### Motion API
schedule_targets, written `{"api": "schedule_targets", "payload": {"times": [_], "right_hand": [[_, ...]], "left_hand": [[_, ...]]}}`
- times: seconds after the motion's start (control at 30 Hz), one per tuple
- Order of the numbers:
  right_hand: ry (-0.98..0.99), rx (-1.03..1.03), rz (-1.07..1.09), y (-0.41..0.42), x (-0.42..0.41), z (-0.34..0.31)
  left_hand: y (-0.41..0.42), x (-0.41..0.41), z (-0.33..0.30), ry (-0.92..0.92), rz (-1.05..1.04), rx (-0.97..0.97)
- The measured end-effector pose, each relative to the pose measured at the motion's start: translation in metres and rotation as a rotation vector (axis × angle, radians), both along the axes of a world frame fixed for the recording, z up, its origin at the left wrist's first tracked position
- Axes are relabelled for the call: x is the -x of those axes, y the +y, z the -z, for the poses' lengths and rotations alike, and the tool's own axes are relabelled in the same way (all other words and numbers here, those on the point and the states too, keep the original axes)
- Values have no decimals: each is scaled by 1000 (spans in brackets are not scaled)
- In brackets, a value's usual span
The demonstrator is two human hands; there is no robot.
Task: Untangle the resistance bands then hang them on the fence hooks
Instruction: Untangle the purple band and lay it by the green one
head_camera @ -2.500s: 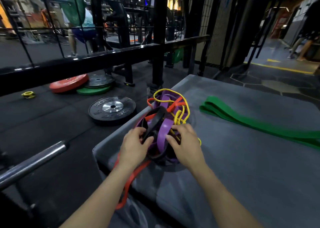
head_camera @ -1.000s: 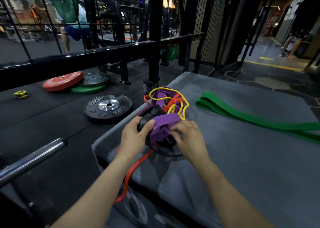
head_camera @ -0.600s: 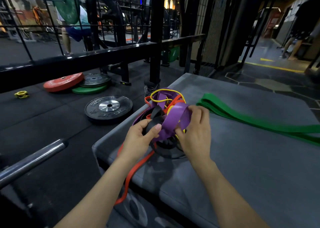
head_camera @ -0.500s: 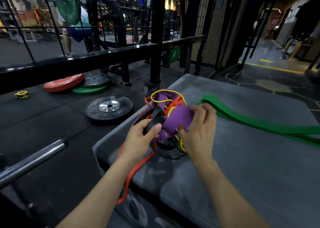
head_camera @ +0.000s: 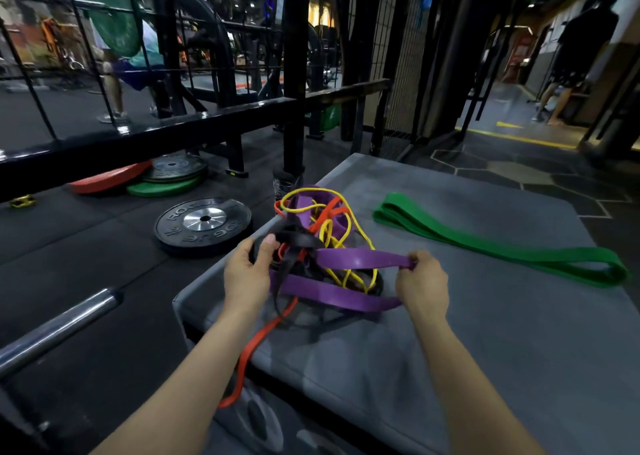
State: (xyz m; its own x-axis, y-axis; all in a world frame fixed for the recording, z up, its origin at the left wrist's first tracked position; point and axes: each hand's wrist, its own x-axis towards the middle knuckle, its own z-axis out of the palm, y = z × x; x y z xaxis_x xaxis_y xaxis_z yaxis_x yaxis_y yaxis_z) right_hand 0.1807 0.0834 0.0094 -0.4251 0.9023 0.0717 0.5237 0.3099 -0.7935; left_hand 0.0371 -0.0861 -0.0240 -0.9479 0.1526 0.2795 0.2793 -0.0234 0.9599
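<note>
Resistance bands (head_camera: 322,246) lie in a knotted heap near the left front corner of the grey padded platform (head_camera: 485,333), and we see purple, yellow, orange and black strands wound through one another. Our right hand (head_camera: 420,285) pinches the folded end of the purple band (head_camera: 360,262), whose loop runs with its long axis roughly left to right, from the knot toward that hand; its upper strand looks taut, the lower one sags just above the pad. Our left hand (head_camera: 247,274) grips the black band (head_camera: 294,243) at the left side of the heap, thumb on top and fingers curled under. The yellow band (head_camera: 327,226) loops loosely through the middle of the tangle. The orange band (head_camera: 256,347) trails off the platform's front edge and hangs down toward the floor. A green band (head_camera: 502,250) lies apart on the pad, well to the right, stretched out flat with its long axis running from the far left to the near right. On the floor to the left rests a black weight plate (head_camera: 204,226), and a black fence rail (head_camera: 145,139) crosses behind it.
</note>
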Motion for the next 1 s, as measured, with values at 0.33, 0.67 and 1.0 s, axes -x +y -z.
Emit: {"api": "schedule_targets", "payload": {"times": [0.33, 0.67, 1.0], "right_hand": [[365, 251, -661, -12, 15, -80], [787, 274, -901, -14, 55, -185], [1042, 530, -806, -4, 54, -204]], "left_hand": [[43, 19, -71, 257, 242, 339], [62, 53, -128, 126, 335, 438], [50, 19, -145, 634, 294, 401]]}}
